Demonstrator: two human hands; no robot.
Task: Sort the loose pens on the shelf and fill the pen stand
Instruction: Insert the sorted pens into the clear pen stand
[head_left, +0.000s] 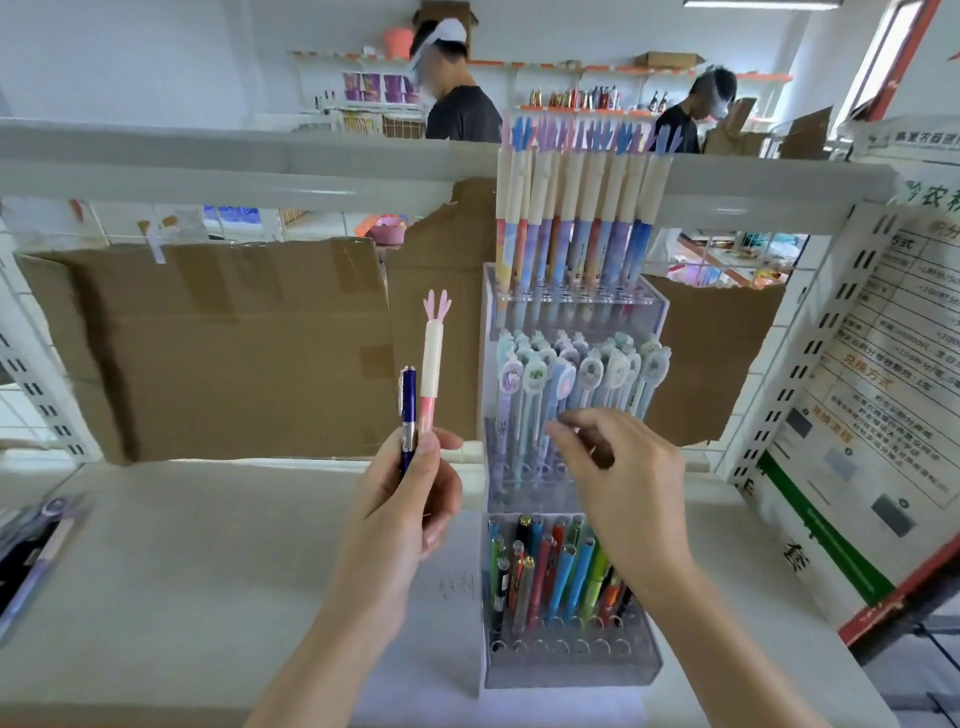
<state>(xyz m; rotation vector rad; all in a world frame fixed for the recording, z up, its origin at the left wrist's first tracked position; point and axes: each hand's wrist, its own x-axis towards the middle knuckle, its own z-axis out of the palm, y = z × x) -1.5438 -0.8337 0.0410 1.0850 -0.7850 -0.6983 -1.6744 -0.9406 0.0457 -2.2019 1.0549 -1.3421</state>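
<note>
Nearest the camera, the front tier of the clear pen stand (571, 670) holds mixed coloured pens (563, 577), with a row of vacant holes (561, 646) along its front edge. That is probably where the blue pen (408, 410) belongs, since it matches the plain pens there.

The left hand (402, 499) is closed round two pens held upright, the blue one and a pink pen with an antler top (432, 358), pinched between thumb and fingers low on their barrels, tips hidden in the palm. The right hand (623, 478) hovers at about three o'clock from them. Its fingers are loosely curled and hold nothing, and its fingertips (561, 428) are just beside the barrels of the middle-tier cartoon-capped pens (566, 384); whether they actually touch is hard to tell through the blur.

To do this step well, take one pen at a time with the free hand, gripping high on the barrel so the tip can be seen entering a hole. Keep the other pen steady in the left hand.

The pink pen matches the tall antler pens (582, 218) on the back tier, at roughly one o'clock from the left hand and well apart from it. Lower it straight, so the neighbours are not knocked.

Beyond, cardboard (208, 343) backs the shelf (208, 561).
</note>
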